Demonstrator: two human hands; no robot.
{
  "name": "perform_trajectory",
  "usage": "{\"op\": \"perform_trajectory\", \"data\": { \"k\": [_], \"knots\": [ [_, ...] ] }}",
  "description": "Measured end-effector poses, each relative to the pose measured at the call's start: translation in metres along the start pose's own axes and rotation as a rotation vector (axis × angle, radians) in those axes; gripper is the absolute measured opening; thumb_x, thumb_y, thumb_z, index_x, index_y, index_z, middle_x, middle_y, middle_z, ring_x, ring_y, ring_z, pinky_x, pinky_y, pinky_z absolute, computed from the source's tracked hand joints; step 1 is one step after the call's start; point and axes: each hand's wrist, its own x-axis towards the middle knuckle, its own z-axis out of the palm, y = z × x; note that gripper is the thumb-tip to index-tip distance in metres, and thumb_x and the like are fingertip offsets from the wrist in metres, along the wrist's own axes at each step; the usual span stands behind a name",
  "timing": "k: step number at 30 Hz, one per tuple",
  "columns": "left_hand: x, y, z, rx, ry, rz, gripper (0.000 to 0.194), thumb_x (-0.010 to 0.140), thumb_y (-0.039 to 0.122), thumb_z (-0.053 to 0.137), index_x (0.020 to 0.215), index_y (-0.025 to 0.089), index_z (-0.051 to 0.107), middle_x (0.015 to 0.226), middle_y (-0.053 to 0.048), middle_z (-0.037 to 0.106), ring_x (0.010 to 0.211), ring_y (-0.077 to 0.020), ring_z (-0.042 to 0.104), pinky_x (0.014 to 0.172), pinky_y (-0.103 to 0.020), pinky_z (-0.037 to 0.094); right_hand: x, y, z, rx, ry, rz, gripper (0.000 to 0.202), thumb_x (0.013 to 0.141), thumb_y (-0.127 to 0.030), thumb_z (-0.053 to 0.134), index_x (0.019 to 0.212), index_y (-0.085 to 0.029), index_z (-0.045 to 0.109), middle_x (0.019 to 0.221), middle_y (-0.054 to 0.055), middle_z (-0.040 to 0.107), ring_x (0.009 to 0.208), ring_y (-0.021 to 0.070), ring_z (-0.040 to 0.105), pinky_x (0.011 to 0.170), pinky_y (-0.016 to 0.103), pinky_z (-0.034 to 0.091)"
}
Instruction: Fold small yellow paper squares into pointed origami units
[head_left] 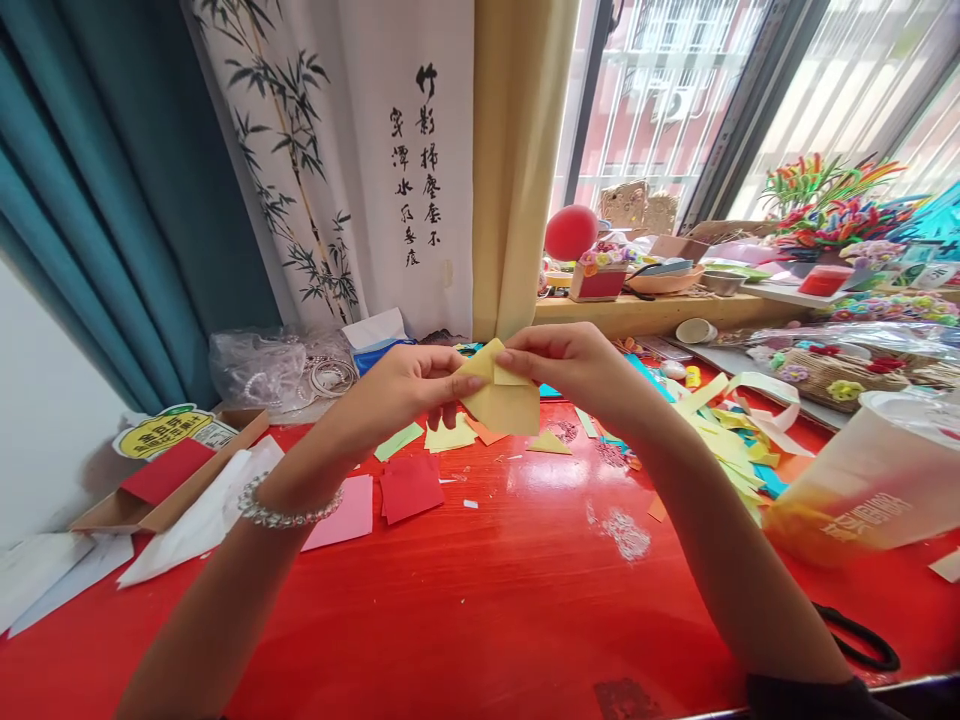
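A piece of yellow paper [510, 408], partly folded, is held up over the red table between both hands. My left hand [424, 382] pinches its left edge with thumb and fingers; a beaded bracelet [289, 515] circles that wrist. My right hand [559, 355] grips the upper right part, at a folded flap. Below on the table lie a small yellow triangle of paper [551, 443], yellow paper sheets [448, 433], a light green piece [399, 440], red squares [412, 488] and pink paper [346, 512].
The red table [480, 620] spreads in front of me. On the right stand a translucent plastic cup [877, 475] and a heap of paper strips [724, 440]. A cardboard tray [169, 505] is at left. Behind, a windowsill [660, 312] carries craft items; a black hair tie [862, 640] lies near right.
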Motion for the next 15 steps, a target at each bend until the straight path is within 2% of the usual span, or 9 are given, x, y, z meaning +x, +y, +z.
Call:
{"op": "perform_trajectory", "data": {
  "k": [4,8,12,15],
  "knots": [
    [0.0011,-0.0008,0.0016,0.029,-0.012,0.001,0.025,0.079,0.038,0.062,0.064,0.019,0.059,0.054,0.002,0.053,0.050,-0.0096,0.050,0.044,-0.021,0.036,0.0014,0.0022,0.0032,-0.074,0.009,-0.020,0.031,0.083,-0.042,0.059,0.070,-0.015,0.062,0.064,-0.001,0.050,0.059,0.0083,0.043,0.050,0.023,0.031],
    [0.0011,-0.0002,0.0023,0.034,-0.049,-0.018,0.028,0.080,0.038,0.061,0.061,0.018,0.056,0.052,0.003,0.049,0.049,-0.0081,0.045,0.044,-0.019,0.033,0.0025,0.0024,0.0071,-0.039,0.046,-0.060,0.026,0.083,-0.039,0.059,0.078,-0.014,0.066,0.072,0.002,0.060,0.066,0.0104,0.051,0.056,0.023,0.038],
    [-0.0013,0.0031,0.0007,0.077,-0.120,-0.043,0.022,0.079,0.037,0.062,0.068,0.017,0.060,0.062,0.002,0.053,0.057,-0.0081,0.048,0.049,-0.019,0.035,0.0015,0.0002,0.0098,-0.102,0.090,-0.107,0.021,0.083,-0.033,0.060,0.074,-0.014,0.066,0.069,0.001,0.061,0.064,0.0097,0.051,0.055,0.022,0.038],
    [-0.0028,0.0042,-0.0005,0.142,-0.070,-0.021,0.018,0.079,0.036,0.062,0.073,0.019,0.063,0.067,0.003,0.054,0.060,-0.0078,0.046,0.050,-0.018,0.033,0.0005,-0.0005,0.0102,-0.135,0.076,-0.109,0.020,0.082,-0.031,0.061,0.073,-0.014,0.067,0.067,0.000,0.060,0.063,0.0089,0.050,0.054,0.022,0.037]
  ]
}}
